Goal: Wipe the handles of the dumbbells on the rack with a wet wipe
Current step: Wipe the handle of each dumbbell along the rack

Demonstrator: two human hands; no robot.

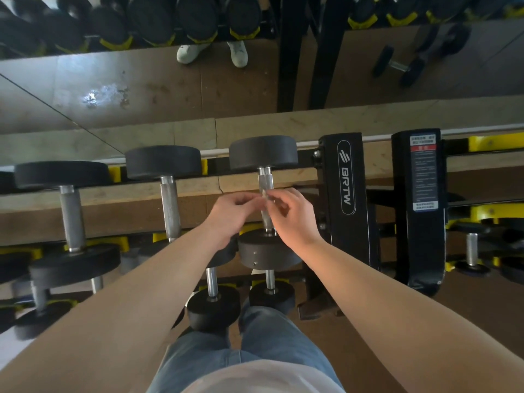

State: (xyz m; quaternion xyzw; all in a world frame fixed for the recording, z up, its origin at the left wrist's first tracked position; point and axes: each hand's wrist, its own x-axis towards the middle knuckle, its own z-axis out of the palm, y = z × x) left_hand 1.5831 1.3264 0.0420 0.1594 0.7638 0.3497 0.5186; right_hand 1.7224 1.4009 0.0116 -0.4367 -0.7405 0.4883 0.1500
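The wet wipe [264,194], only a small pale scrap in this view, sits just above the metal handle [266,180] of the rightmost dumbbell [263,153] on the rack's top tier. Both hands meet over that handle: the left hand [231,212] and the right hand [295,215] each pinch the wipe between curled fingertips. 2 more dumbbells [167,199] lie parallel to the left on the same tier, with smaller ones [212,282] on the tier below. A black rack upright [347,194] marked BRTW stands just right of the hands. A mirror [141,89] runs behind the rack.
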